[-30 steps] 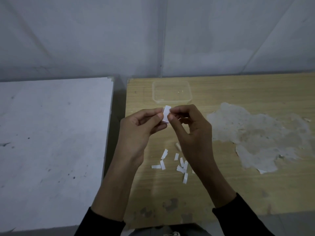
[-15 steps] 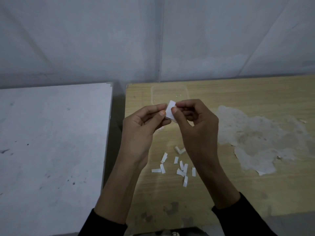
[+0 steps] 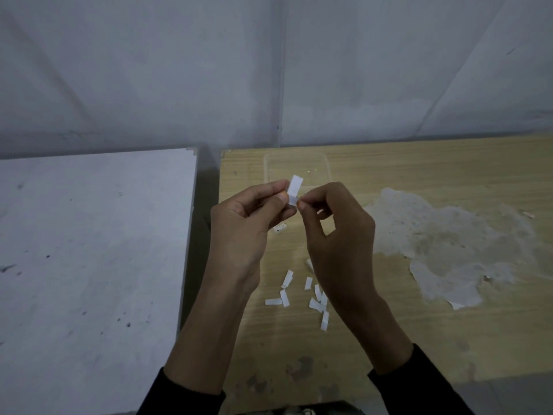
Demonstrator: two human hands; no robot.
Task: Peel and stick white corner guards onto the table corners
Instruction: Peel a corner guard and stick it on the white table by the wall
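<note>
dim, bluish cast | soft shadows | slight blur | wide-angle bowing at edges

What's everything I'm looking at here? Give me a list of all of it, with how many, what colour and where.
wooden table: one, light brown, right half of the view
worn patch: one, whitish grey, on the wooden table's right part
white table: one, white with dark specks, left side
clear plastic container: one, transparent, far end of the wooden table, behind the hands
paper strips: about nine, white, scattered on the wooden table below the hands
white piece: one, white, pinched between both hands
wall: grey-white, behind both tables
left hand: one, dark sleeve
right hand: one, dark sleeve
</note>
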